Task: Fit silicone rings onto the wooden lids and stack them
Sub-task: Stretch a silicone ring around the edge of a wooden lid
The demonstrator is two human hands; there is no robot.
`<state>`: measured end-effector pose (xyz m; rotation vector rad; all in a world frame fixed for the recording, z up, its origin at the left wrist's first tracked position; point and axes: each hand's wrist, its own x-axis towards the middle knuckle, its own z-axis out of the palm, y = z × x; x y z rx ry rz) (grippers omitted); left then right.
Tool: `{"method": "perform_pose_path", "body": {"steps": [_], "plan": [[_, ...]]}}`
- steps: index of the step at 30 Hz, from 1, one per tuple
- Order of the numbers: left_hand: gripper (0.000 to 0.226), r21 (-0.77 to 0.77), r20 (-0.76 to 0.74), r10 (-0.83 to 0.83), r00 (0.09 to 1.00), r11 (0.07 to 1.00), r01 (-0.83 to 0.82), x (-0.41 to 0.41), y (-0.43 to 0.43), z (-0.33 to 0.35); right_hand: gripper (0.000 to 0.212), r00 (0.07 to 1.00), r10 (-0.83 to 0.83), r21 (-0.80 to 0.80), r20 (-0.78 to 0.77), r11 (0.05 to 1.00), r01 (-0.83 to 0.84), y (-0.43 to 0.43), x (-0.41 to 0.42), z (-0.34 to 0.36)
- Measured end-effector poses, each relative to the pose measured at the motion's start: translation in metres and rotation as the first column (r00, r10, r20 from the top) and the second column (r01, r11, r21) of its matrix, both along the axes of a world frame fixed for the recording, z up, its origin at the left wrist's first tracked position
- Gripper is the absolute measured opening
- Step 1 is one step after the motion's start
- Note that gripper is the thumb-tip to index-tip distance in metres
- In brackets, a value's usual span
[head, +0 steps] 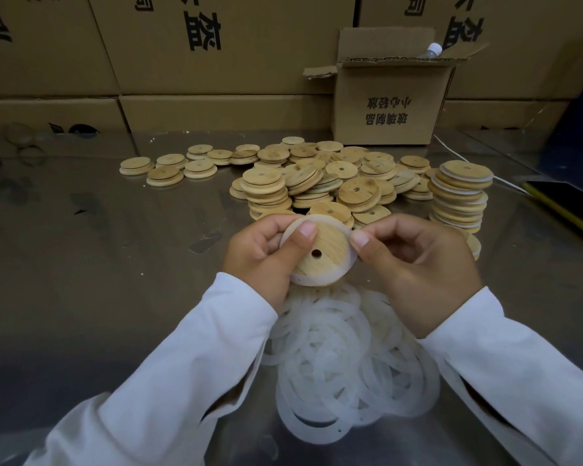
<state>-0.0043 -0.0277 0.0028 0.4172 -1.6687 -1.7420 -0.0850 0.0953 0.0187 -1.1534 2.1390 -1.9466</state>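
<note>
Left hand (260, 260) gripped round pale wooden lid (329, 252) at centre; right hand (418, 264) pinched translucent white silicone ring (312, 281) onto its 3 o'clock edge. One ringed stack (460, 196) stood at 2 o'clock; bare-lid heap (317, 183) at 12 lacked rings.

Dim, warm overhead light — the metal surface (81, 264) gives soft, smeary reflections and dull glare; edges bow from wide-angle distortion, corners darken, slightly soft.

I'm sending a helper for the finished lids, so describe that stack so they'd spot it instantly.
Find the small open cardboard box at the back of the metal table. Nearer you, right of the loose lid pile, stands the finished stack. It is the tallest column, white rings showing between lids.
</note>
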Motion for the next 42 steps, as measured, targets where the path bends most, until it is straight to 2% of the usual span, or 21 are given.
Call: {"method": "perform_pose_path", "body": {"steps": [6,13,18,24,28,31,33,35,42], "plan": [[0.015,0.106,-0.018,0.007,1.000,0.994,-0.005,-0.002,0.001,-0.001,0.017,0.999,-0.044,-0.004,-0.032,0.999,0.044,-0.002,0.003,-0.004],[0.033,0.270,-0.069,-0.011,0.998,0.962,0.029,-0.003,0.005,0.001,0.018,0.992,-0.070,0.021,-0.102,0.997,0.073,-0.004,0.007,-0.006],[0.037,0.251,-0.065,-0.005,0.998,0.968,0.021,-0.002,0.006,0.002,0.014,0.992,-0.063,0.007,-0.111,0.998,0.065,-0.004,0.008,-0.005],[0.030,0.132,-0.076,-0.006,0.997,0.991,0.016,-0.001,0.007,0.001,0.018,0.996,-0.072,-0.047,-0.060,0.996,0.070,-0.002,0.006,-0.006],[0.031,0.092,-0.081,0.032,0.996,0.995,-0.024,-0.001,0.008,0.001,0.004,0.997,-0.064,-0.047,0.044,0.997,0.066,-0.005,0.010,-0.008],[0.029,0.064,-0.090,0.065,0.994,0.996,-0.059,0.000,0.008,0.003,0.020,0.990,-0.059,-0.051,0.126,0.997,0.065,-0.010,0.017,-0.012],[0.028,0.073,-0.102,0.079,0.992,0.995,-0.072,-0.001,0.008,0.004,0.023,0.987,-0.071,-0.038,0.147,0.996,0.077,-0.012,0.021,-0.013],[0.028,0.103,-0.114,0.082,0.990,0.992,-0.071,-0.001,0.008,0.005,0.015,0.986,-0.100,-0.046,0.137,0.993,0.107,-0.012,0.020,-0.014],[0.030,0.139,-0.133,0.029,0.991,0.990,-0.010,-0.001,0.010,0.005,0.016,0.984,-0.146,-0.174,0.098,0.971,0.161,-0.006,0.013,-0.009]]}}
